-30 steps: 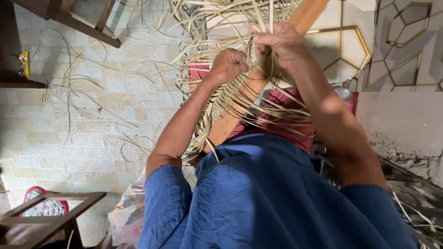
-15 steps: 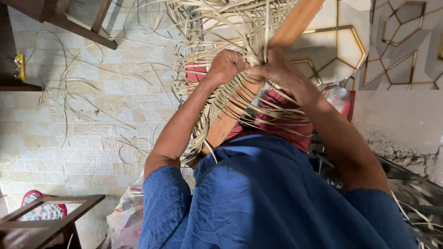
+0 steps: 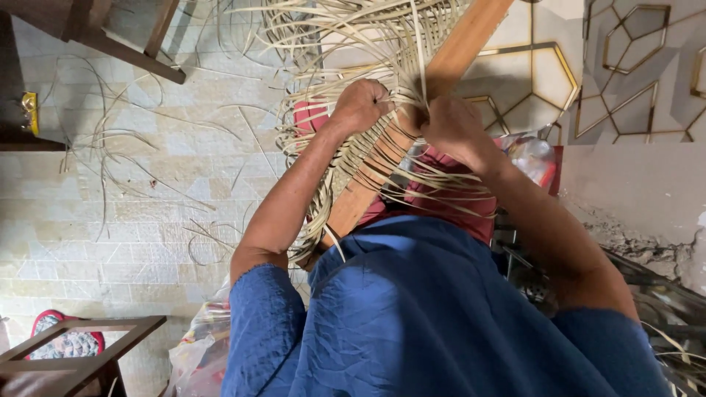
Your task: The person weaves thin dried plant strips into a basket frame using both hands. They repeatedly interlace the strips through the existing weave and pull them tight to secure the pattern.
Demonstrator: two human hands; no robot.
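My left hand (image 3: 360,105) and my right hand (image 3: 452,129) are both clenched on pale cane strips (image 3: 353,59) that fan out around a long wooden board (image 3: 441,81). The board runs diagonally from my lap up to the top right. The two fists sit close together at the board, the left one on its left side, the right one over its right edge. A woven band of strips (image 3: 346,191) lies along the board below my hands. My blue garment (image 3: 419,309) fills the lower middle, and red cloth (image 3: 448,198) shows under the weave.
Loose cane strips (image 3: 132,154) lie scattered on the pale tiled floor (image 3: 110,220). Dark wooden furniture (image 3: 118,37) stands at the top left, a wooden frame (image 3: 88,345) at the bottom left. A plastic bag (image 3: 195,353) lies by my left elbow. A patterned wall panel (image 3: 625,66) is at the right.
My right hand has come down along the board and closed in beside my left hand. The left hand has stayed on the strips.
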